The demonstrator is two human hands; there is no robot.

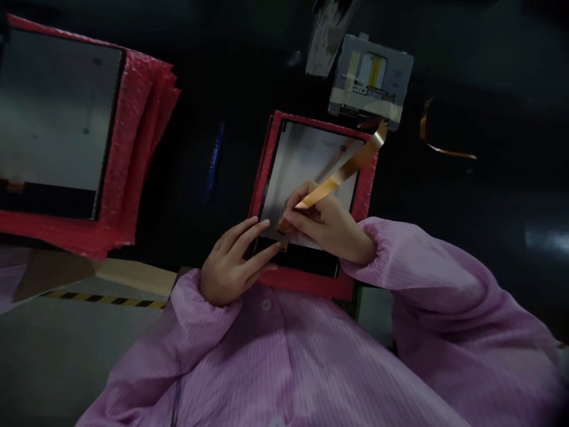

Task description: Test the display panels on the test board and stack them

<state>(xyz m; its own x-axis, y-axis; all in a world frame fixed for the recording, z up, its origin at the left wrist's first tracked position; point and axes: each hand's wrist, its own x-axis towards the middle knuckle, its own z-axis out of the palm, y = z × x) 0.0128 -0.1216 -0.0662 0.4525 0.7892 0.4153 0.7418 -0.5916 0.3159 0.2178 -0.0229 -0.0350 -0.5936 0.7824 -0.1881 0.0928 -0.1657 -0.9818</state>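
Observation:
A flat display panel (306, 160) with a silvery back lies on a red bubble-wrap sheet (367, 190) in front of me. My right hand (322, 222) is closed in a pinch on a copper-coloured flex cable (342, 173) above the panel's lower part. The cable's free end curls up toward the upper right, near a grey fixture (395, 77). Fingers spread, my left hand (237, 258) rests at the panel's lower left corner. Its fingertips lie near a small copper-coloured tab (283, 247) at the panel's dark lower strip.
Left of me, another panel (57, 118) lies on a stack of red bubble-wrap sheets (133, 136). A blue pen (214, 163) lies between the two panels. A second copper-coloured strip (438, 147) is to the right. Behind stands a whitish, dark-smeared object (326, 41).

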